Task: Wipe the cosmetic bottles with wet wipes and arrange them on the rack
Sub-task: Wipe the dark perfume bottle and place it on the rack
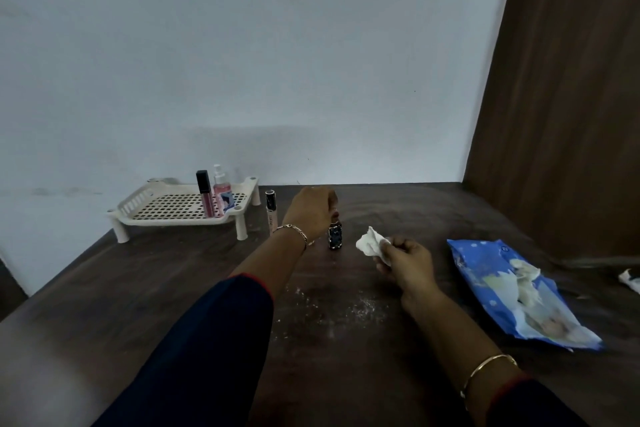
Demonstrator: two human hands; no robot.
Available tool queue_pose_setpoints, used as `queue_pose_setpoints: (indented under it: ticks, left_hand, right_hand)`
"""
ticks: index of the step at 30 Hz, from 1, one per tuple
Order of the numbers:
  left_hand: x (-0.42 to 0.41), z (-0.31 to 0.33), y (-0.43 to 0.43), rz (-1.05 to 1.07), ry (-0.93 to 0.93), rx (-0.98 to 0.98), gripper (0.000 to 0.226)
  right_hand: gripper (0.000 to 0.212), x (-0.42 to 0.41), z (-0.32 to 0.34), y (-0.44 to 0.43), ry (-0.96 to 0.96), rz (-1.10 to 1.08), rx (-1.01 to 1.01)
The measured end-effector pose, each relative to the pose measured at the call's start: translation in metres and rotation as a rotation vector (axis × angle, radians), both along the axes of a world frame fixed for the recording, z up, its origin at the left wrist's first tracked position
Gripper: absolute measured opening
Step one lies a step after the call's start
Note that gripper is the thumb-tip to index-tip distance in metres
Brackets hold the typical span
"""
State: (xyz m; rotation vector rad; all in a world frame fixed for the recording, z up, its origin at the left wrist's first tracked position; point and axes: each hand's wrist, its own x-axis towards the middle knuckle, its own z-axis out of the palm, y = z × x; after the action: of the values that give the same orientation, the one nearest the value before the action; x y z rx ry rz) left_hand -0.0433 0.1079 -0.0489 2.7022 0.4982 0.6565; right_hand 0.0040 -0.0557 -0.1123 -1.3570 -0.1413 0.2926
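Note:
My left hand [313, 210] grips the cap of a small dark bottle [335, 236] that stands upright on the brown table [173, 288]. Just right of it, my right hand [405, 260] holds a crumpled white wet wipe [372, 242], a little apart from the bottle. A cream plastic rack [180, 206] stands at the table's far left by the wall. On its right side stand a dark-capped pink lip gloss tube [205, 194] and a pink spray bottle [221, 189]. A slim tube with a black cap [270, 213] stands on the table just right of the rack.
A blue pack of wet wipes [519, 291] lies at the right with a wipe sticking out of it. White powdery specks [349, 305] dot the table between my arms. A brown panel [561, 97] rises at the right; a small white object [630, 279] sits at the right edge.

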Motion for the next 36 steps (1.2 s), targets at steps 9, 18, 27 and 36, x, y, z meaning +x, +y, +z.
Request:
queue_pose_setpoints:
  ticks: [9,18,27,36]
  left_hand:
    - [-0.071,0.004,-0.030,-0.132,-0.096,-0.237,0.010]
    - [-0.106,-0.006,-0.069,-0.149,-0.081,-0.249,0.013]
    - [-0.112,-0.015,-0.072,-0.152,-0.141,-0.355,0.005]
    - [-0.114,-0.010,-0.071,-0.186,-0.072,-0.346,0.009]
  right_hand:
    - [0.008,-0.048,-0.009,-0.025,-0.028,-0.048,0.061]
    - [0.006,-0.085,-0.019,-0.038,-0.242,-0.059,-0.048]
    - [0.021,-0.095,-0.026,-0.061,-0.480,-0.124,-0.148]
    - [0.017,-0.099,-0.009,-0.062,-1.154,-0.046,-0.463]
